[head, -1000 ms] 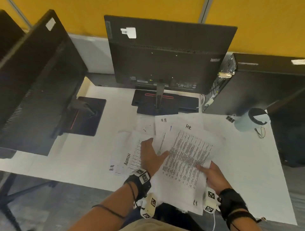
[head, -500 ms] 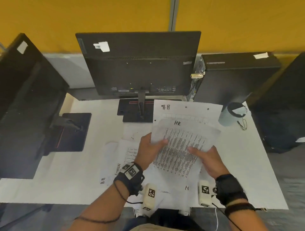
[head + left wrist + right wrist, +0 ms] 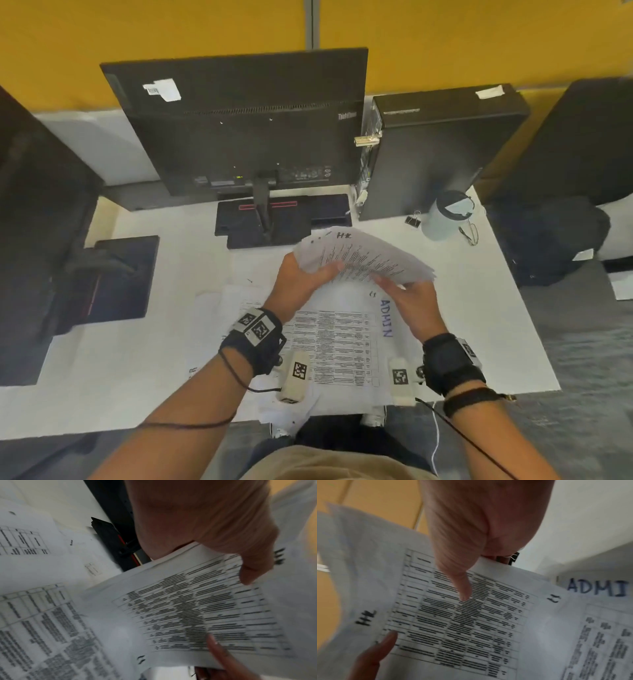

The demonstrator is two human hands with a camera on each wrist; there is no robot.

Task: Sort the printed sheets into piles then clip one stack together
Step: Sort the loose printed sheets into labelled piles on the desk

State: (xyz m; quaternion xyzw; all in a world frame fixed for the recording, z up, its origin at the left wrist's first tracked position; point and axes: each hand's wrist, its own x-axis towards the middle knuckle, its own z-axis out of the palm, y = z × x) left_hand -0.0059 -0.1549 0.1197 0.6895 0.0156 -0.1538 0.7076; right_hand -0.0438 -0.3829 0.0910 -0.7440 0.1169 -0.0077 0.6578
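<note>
From the head camera, both hands hold a stack of printed sheets (image 3: 363,258) lifted above the middle of the white worktop (image 3: 144,359). The left hand (image 3: 301,281) pinches the stack's left edge, thumb on top; the right hand (image 3: 411,305) grips the right edge from below with its thumb over the top sheet. The stack is thin, white, bowed upward, printed with a table of dark lines and marked "HR" by hand near its far edge. Beneath it, more sheets lie flat near the worktop's front edge; the top one is an ADMIN sheet (image 3: 342,342), lettered in blue. Near the far right corner stands a pale cylindrical cup (image 3: 445,216) with a dark rim; what it holds cannot be told. A small black binder clip (image 3: 413,219) lies just beside it. A black monitor (image 3: 239,120) stands at the far edge, its back toward the camera.

In the left wrist camera, the left hand (image 3: 205,524) clamps the stack (image 3: 197,608), thumb lying on the printed table. A fingertip of the right hand (image 3: 221,654) touches the near edge. Loose sheets lie on the worktop at left.

In the right wrist camera, the right hand (image 3: 471,534) presses its thumb on the stack (image 3: 453,622); the ADMIN sheet (image 3: 599,615) lies below at right.
</note>
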